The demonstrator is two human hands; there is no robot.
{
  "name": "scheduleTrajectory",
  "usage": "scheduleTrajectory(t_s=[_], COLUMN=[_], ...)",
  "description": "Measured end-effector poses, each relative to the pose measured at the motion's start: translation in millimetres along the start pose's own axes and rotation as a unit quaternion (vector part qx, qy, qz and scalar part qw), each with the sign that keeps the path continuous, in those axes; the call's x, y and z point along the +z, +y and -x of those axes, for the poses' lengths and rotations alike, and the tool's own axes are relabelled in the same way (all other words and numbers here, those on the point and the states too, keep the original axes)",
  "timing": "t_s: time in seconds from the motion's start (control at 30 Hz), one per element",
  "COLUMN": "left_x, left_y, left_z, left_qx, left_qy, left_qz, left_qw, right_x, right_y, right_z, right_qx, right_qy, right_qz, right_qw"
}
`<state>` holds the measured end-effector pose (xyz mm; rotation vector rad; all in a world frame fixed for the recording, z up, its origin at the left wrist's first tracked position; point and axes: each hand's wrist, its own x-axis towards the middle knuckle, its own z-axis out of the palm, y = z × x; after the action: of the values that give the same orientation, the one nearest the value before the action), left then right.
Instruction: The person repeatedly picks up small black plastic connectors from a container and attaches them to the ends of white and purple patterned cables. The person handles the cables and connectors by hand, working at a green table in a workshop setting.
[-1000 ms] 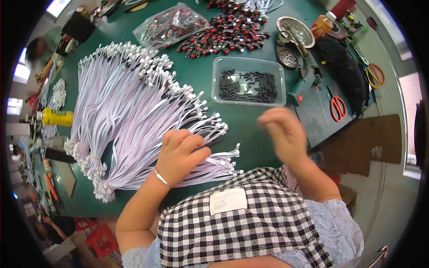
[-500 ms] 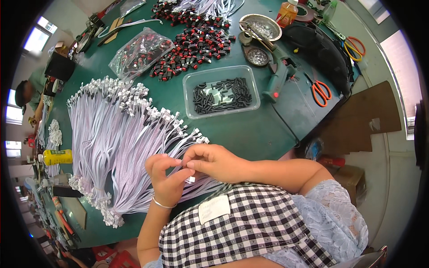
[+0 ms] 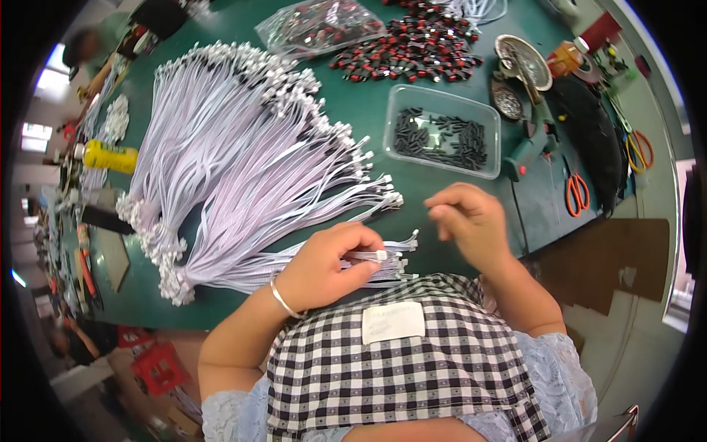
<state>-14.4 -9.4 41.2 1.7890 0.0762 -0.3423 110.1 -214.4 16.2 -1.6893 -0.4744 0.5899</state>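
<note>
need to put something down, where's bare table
Bare table shows between the white cables and clear tub, plus a narrow strip between that tub and the right hand. Crowded: around the left hand and beyond the tub, among red-and-black parts.

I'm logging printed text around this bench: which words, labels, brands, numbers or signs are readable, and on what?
No text can be read clearly.
White patch on the checked apron: faint marks, too blurred to read.
Yellow bottle, left: markings too small to read.
Orange bottle, upper right: any lettering too small and blurred to read.
</note>
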Motion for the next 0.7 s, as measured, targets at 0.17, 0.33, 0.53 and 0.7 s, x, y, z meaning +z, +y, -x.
scheduleTrajectory(t_s=[0.17,0.33,0.53,0.7], left_x=[-2,-4,-2,4], left_y=[-14,-13,-17,-24], left_z=[-2,-6,-7,-8], left_qx=[-0.035,-0.036,-0.087,-0.076], left_qy=[-0.028,0.028,0.042,0.064], left_qz=[0.154,0.130,0.244,0.273], left_qw=[0.987,0.990,0.965,0.957], right_x=[-15,-7,3,22], right_y=[10,1,2,7], right_z=[0,0,-4,-10], right_qx=[-0.174,0.027,0.073,0.079], right_qy=[-0.031,-0.068,-0.129,-0.141], right_qz=[0.218,0.051,-0.160,-0.242], right_qw=[0.960,0.996,0.976,0.957])
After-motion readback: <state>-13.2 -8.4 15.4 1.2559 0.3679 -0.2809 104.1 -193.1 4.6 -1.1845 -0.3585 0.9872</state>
